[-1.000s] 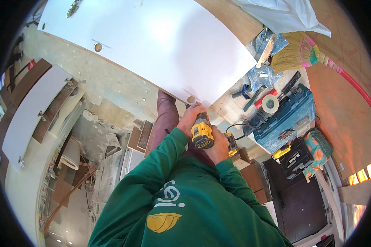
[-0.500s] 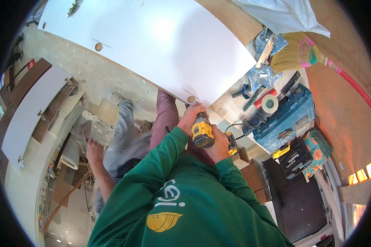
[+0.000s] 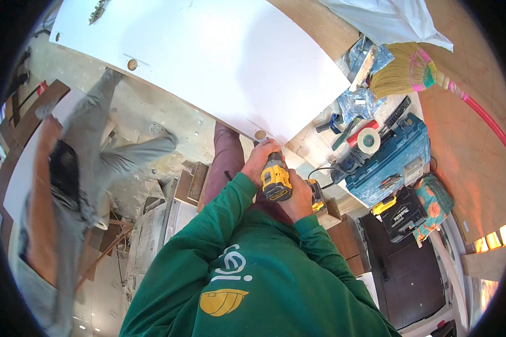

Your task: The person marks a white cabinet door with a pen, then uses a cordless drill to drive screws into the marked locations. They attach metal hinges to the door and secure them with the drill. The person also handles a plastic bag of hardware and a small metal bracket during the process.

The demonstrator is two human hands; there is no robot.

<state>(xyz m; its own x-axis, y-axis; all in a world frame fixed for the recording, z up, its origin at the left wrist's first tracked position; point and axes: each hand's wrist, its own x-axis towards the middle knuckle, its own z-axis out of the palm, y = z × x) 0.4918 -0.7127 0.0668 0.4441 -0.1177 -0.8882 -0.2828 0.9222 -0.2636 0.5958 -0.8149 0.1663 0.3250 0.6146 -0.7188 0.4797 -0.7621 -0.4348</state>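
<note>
My right hand [image 3: 298,197] grips the yellow drill [image 3: 276,183] by its handle; its body lies long-ways toward twelve, facing the white panel [image 3: 202,62]; my left hand [image 3: 260,163], at the nose, is nearer the round hole [image 3: 260,135] at twelve; left fingers' closure, can't tell

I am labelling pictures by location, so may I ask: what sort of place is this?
Probably an indoor renovation or carpentry site: a large white panel, a blue tool case and a yellow-and-black drill suggest it.
</note>
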